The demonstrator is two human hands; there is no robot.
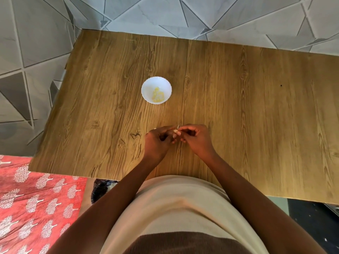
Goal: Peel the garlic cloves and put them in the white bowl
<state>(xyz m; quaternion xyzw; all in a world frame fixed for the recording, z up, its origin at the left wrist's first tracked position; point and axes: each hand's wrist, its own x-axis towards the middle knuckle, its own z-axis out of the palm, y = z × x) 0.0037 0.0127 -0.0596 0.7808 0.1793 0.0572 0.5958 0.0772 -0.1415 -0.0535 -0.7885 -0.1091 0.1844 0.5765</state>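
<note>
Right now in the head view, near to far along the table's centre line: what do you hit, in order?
Near table edge → the two hands, left hand and right hand, side by side, both pinching one garlic clove between them → bare wood → white bowl holding peeled cloves → far table edge, then the patterned floor.

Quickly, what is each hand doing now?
Left hand: fingers curled, pinching the garlic clove.
Right hand: fingers curled, pinching the same clove.
</note>
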